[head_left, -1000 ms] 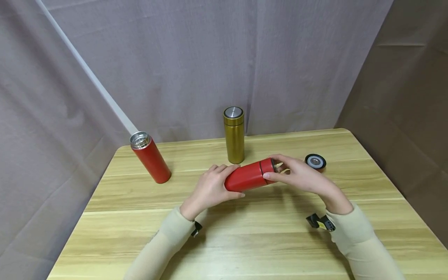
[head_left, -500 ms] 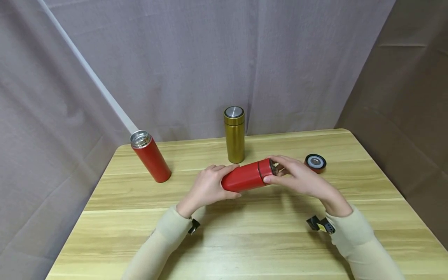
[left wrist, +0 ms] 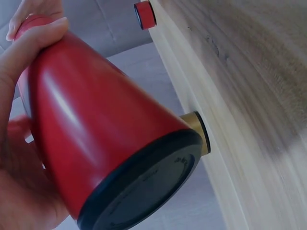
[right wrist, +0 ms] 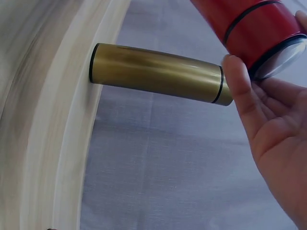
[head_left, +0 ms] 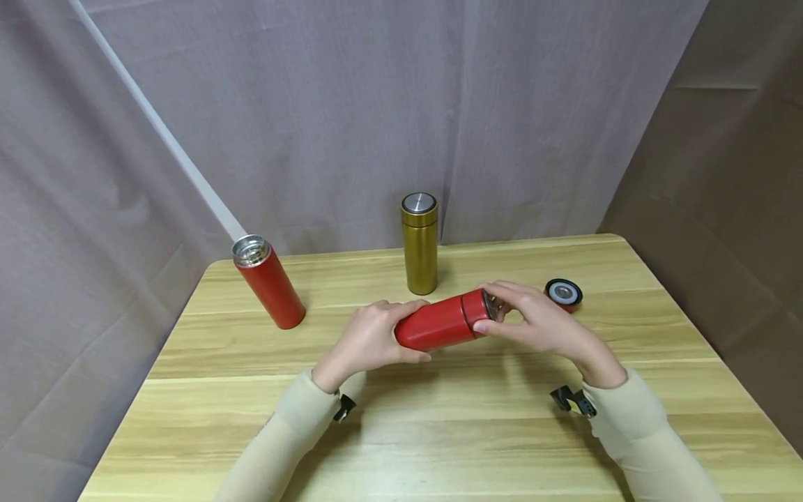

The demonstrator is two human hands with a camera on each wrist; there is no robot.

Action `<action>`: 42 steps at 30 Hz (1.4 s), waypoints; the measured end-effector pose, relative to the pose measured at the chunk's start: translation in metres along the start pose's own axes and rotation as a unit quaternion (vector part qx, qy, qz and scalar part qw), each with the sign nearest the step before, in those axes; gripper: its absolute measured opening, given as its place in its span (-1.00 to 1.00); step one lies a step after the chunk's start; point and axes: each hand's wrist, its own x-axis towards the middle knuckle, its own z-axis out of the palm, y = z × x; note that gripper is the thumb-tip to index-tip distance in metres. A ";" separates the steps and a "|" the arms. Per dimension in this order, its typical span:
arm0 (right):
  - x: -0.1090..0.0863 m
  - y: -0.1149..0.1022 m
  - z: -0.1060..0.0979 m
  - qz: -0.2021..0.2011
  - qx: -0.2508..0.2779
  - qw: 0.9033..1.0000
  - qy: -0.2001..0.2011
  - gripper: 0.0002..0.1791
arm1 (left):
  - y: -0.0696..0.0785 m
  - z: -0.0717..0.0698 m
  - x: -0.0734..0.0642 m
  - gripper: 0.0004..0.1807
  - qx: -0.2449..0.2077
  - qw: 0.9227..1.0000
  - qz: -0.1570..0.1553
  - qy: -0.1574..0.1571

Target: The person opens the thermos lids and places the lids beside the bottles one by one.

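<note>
We've got the red bottle in work (head_left: 433,326) held up off the worktop (head_left: 477,446), tilted nr horizontal, base to our left and lid (head_left: 477,310) to our right. Our left hand (head_left: 370,338) is wrapped round the lower body, thumb on the near side, fingers over the top; our right hand (head_left: 539,324) has the lid gripped btwn thumb and fingers, w/ the palm clear of the silver top. Neither hand is spread wide: each is bent only as far as the bottle lets it.

Progress, as far as we can tell: the red bottle at left (head_left: 271,289) is done re: uncapping, standing w/ its bare metal neck showing. A loose cap (head_left: 564,293) lies underside up on the worktop, beyond our right hand; prob. it belongs to that bottle, but we can't confirm. On the bottle we're holding, the lid's on, w/ a dark seam btwn it and the body; can't tell if it's tight or part-turned. The gold bottle (head_left: 420,251) stands upright nr the back edge, lid on, untouched. So status is approx. one lid off, one being handled, one not started.
</note>
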 end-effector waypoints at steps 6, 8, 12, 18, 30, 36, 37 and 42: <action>-0.005 0.003 -0.002 -0.018 -0.016 0.999 0.027 -0.36 | 0.003 -0.002 0.003 -0.17 -0.002 1.000 0.004 0.002; -0.006 0.002 -0.002 -0.035 -0.014 0.999 0.039 -0.35 | 0.002 -0.003 0.003 -0.18 -0.019 1.000 0.009 -0.004; -0.003 -0.006 0.002 -0.108 0.010 0.993 0.043 -0.31 | -0.006 -0.003 -0.006 -0.19 -0.100 0.994 0.006 -0.053; 0.009 -0.020 0.004 -0.135 0.051 0.989 0.030 -0.26 | -0.015 -0.006 -0.016 -0.20 -0.163 0.985 -0.006 -0.053; 0.009 -0.018 -0.002 0.056 0.047 0.997 0.000 -0.28 | -0.004 -0.018 -0.009 -0.16 0.052 0.996 0.014 0.075; 0.011 -0.016 0.001 0.068 0.055 0.996 -0.011 -0.34 | -0.006 -0.018 -0.009 -0.15 0.060 0.995 0.012 0.080; 0.011 -0.016 0.001 0.054 0.055 0.997 -0.010 -0.32 | -0.006 -0.017 -0.010 -0.14 0.053 0.995 0.012 0.078; 0.007 -0.012 0.000 -0.045 0.042 0.998 -0.021 -0.19 | -0.010 -0.017 -0.014 -0.12 0.026 0.998 0.009 0.058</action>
